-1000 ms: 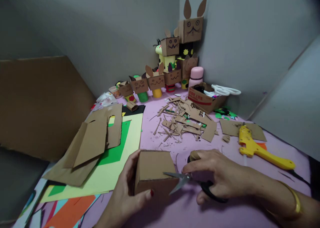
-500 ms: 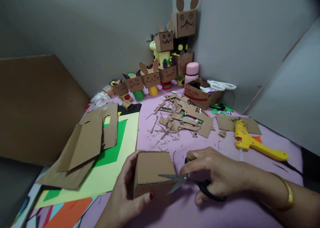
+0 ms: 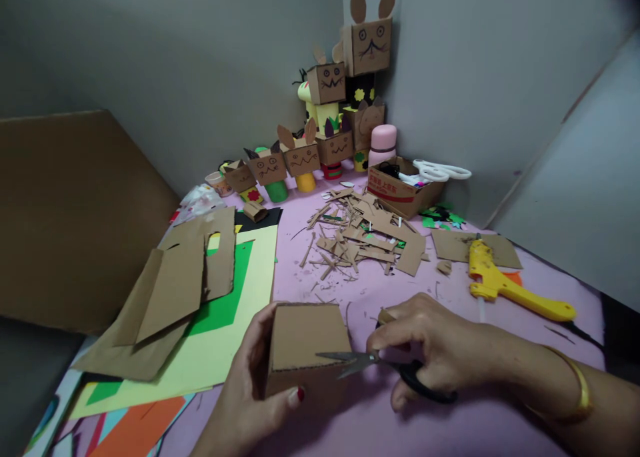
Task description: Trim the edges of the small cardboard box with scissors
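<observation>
A small cardboard box (image 3: pixel 310 333) is gripped from its left side by my left hand (image 3: pixel 255 377), thumb on the near face and fingers behind. My right hand (image 3: pixel 425 343) holds a pair of scissors (image 3: pixel 350 360) with dark handles, fingers through the loops. The blades point left and stand slightly apart at the box's near right top edge. I cannot tell whether they cut into the cardboard.
Cardboard scraps (image 3: pixel 370 233) lie mid-table, with a yellow glue gun (image 3: pixel 515 293) at the right. Cardboard sheets (image 3: pixel 175 290) and coloured paper (image 3: pixel 260 270) lie left. Behind stand several cardboard animal figures (image 3: pixel 303 157), a pink bottle (image 3: pixel 383 143) and a box with white scissors (image 3: pixel 400 193).
The scissor blades have drawn closer together, and my right hand has shifted slightly right. My left hand and the box stay almost where they were.
</observation>
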